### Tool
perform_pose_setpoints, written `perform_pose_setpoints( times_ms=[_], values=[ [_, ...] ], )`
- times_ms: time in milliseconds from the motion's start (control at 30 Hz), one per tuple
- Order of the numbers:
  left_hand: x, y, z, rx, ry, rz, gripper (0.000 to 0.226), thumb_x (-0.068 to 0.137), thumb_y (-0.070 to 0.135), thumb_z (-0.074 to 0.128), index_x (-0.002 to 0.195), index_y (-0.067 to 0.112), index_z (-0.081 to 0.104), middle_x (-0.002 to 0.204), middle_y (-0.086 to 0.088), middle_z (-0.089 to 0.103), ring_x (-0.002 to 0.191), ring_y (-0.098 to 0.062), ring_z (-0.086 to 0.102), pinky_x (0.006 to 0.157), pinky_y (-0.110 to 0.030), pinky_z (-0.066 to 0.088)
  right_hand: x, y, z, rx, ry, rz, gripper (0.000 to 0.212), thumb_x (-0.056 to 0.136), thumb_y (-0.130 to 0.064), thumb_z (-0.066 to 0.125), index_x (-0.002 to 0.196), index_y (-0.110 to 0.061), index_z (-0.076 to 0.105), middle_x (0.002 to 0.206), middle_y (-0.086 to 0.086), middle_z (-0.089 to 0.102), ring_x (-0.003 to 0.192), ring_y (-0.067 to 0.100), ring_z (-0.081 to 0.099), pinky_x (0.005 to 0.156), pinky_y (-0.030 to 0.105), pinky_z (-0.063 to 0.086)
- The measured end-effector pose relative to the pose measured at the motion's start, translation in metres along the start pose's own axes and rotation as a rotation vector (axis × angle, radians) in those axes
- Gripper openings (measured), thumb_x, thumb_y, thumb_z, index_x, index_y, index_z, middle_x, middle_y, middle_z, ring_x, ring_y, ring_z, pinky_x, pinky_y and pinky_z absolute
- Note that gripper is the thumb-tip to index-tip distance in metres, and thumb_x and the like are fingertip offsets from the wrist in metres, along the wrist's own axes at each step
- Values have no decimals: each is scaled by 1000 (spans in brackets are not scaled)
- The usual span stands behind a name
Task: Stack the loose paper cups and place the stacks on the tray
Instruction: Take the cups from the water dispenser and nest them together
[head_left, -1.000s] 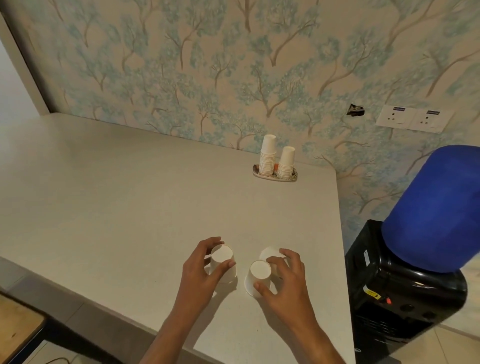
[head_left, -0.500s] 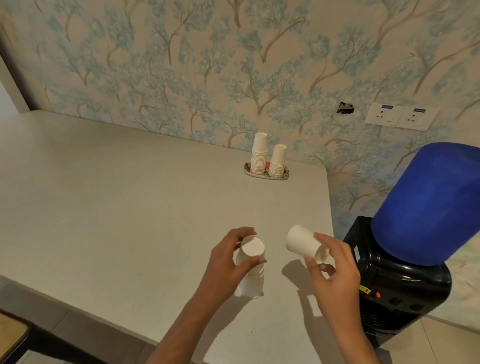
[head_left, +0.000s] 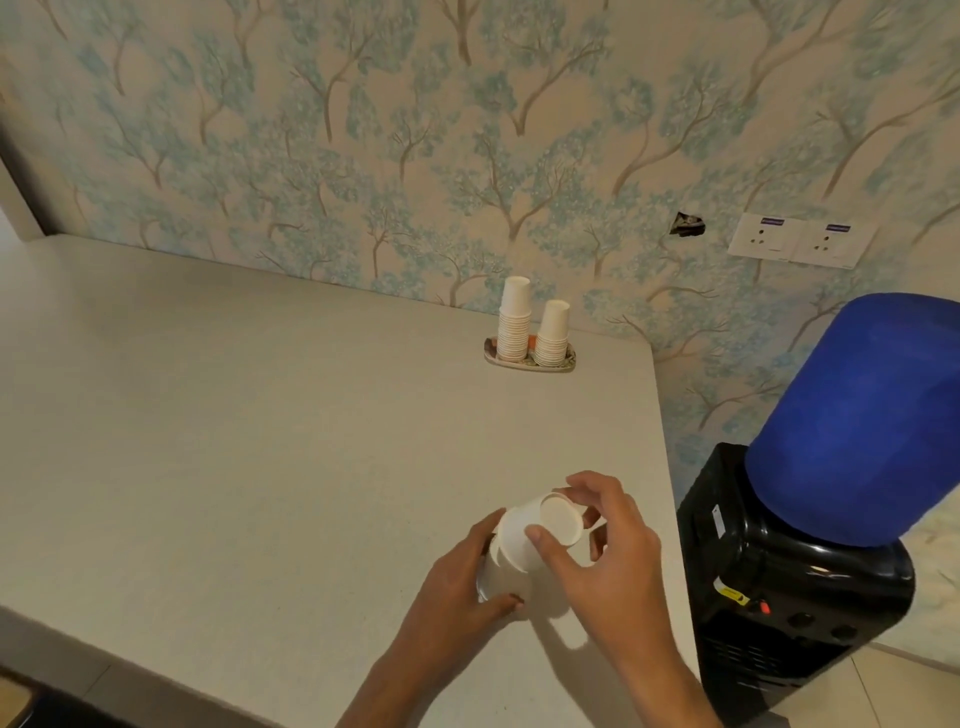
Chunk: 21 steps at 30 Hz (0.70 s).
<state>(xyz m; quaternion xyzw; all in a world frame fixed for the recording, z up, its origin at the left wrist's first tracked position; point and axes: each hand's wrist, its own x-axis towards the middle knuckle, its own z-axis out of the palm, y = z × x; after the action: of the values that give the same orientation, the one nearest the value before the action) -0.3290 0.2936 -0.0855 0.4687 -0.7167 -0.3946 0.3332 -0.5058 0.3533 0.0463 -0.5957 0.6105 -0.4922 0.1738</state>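
**Loose cup joins the hand-held stack**

The left hand (head_left: 457, 587) grips a small stack (head_left: 506, 558) of upturned cups, fingers curled round its lower part, at the near right of the tabletop (head_left: 260, 441). I cannot tell whether the stack rests on the tabletop. Far beyond, by the wall, the tray (head_left: 524, 367) already carries two taller stacks (head_left: 514, 327).

Half a second ago the right hand held the loose cup (head_left: 560, 519) apart in the air. Now that cup sits tilted over the stack's top, and the right hand (head_left: 608, 561) pinches its sides. It likely needs pressing square before the stack goes to the tray.
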Motion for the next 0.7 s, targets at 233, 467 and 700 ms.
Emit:
perform_pose_setpoints(
  times_ms=[233, 467, 700],
  values=[
    [16, -22, -4, 407, 106, 76, 121, 81, 81, 73, 175, 45, 6, 160, 25, 51, 140, 2, 42, 120, -22, 25, 21, 10, 38, -27, -126, 58, 66, 82, -38, 95, 130, -49, 52, 119, -17, 60, 111, -4, 58, 81, 0, 45],
    [43, -21, -12, 404, 174, 137, 120, 84, 70, 78, 176, 31, 12, 138, 13, 68, 117, 8, 41, 111, -23, 30, 32, 54, 68, 1, -168, 156, 57, 80, -36, 93, 118, -52, 54, 114, -19, 61, 107, -9, 60, 79, 3, 48],
    [92, -31, -14, 408, 194, 225, 115, 85, 58, 81, 175, 30, 16, 129, 7, 73, 115, -12, 62, 105, -34, 47, 52, 107, 93, 27, -151, 206, 62, 76, -52, 91, 130, -55, 59, 119, -24, 70, 118, -4, 63, 94, 27, 57]
  ],
)
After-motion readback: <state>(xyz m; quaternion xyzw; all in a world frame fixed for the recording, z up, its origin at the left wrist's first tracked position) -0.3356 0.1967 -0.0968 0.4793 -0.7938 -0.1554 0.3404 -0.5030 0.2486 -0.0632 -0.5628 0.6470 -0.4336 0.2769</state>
